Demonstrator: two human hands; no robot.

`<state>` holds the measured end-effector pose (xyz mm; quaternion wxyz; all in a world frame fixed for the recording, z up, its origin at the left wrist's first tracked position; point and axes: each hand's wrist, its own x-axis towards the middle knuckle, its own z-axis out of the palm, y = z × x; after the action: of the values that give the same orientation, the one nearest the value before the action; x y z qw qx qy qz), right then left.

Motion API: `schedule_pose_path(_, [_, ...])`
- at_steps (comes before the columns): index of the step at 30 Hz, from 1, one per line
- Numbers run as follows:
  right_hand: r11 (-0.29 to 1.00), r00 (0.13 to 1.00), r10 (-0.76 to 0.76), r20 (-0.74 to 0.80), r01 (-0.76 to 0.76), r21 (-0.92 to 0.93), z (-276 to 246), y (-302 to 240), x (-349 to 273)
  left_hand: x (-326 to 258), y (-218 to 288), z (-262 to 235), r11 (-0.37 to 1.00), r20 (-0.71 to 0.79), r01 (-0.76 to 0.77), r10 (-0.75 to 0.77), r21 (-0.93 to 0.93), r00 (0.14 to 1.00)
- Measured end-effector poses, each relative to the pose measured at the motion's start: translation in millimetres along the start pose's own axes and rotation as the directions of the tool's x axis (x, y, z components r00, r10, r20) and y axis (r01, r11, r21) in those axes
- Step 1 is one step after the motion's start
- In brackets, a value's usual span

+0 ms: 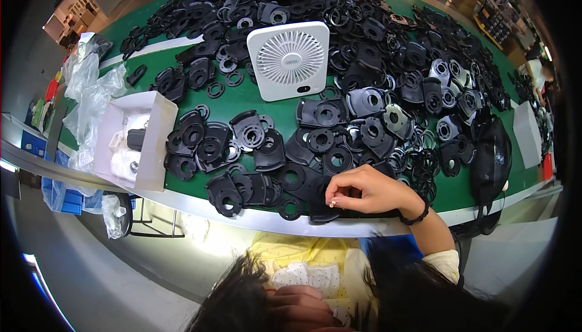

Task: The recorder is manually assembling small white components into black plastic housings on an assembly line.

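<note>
Black plastic parts (318, 114) everywhere, right up to the right hand (373, 189) and heaped deepest well beyond it! Biggest first: the room stretches away past them all, with stocked shelving (494, 20) far off to the hand's right and pale floor below the near edge. Then comes the worktop (233, 103), green with a pale rim, its bare patches showing mostly to the hand's left and farther out. A white fan (291, 62) stands beyond the hand, slightly left; well left sits a white box (159, 144), clear plastic bags (91, 101) just past it, and over to the right a black pouch (491, 162) lies by the edge. Loose rings (427, 174) crowd in on the hand's right. Now the hand itself, poised above the nearest parts: thumb and forefinger meet in a pinch, apparently on a tiny pale piece (333, 203), too small to identify. What seems to be the left hand (303, 311) is a blur nearer the body; can't tell what it's doing. Good handling here, I'd judge, means a light fingertip grip, wrist steady, one part kept flat and apart from its neighbours, because anything that small could vanish between those rings.
</note>
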<state>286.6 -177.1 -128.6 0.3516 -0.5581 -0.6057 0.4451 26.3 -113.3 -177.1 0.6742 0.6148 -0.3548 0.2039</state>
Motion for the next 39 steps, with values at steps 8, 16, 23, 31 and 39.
schedule_pose_path(8, [1.0, 1.0, 0.005, -0.007, -0.005, -0.009, 2.7, 1.3, -3.1, -0.9, -1.0, 2.5, 0.999, -0.026, -0.027, 0.026, -0.037, 0.999])
schedule_pose_path(16, [1.0, 1.0, -0.015, -0.005, 0.015, -0.005, 2.7, 1.5, -1.3, 2.7, -3.0, 2.7, 0.996, -0.046, -0.057, 0.054, -0.072, 0.998])
schedule_pose_path(23, [1.0, 1.0, -0.014, 0.001, 0.014, -0.018, 2.5, 1.6, -1.5, 3.2, -2.7, 2.7, 0.993, -0.073, -0.077, 0.07, -0.094, 0.995])
schedule_pose_path(31, [0.999, 1.0, 0.001, 0.006, -0.001, -0.033, 1.4, -0.9, -1.0, 5.3, -3.6, 2.8, 0.988, -0.109, -0.113, 0.101, -0.106, 0.989])
schedule_pose_path(39, [0.999, 1.0, 0.014, 0.015, -0.013, -0.034, 0.5, -2.4, -0.8, 7.0, -5.4, 5.1, 0.981, -0.153, -0.147, 0.127, -0.129, 0.98])
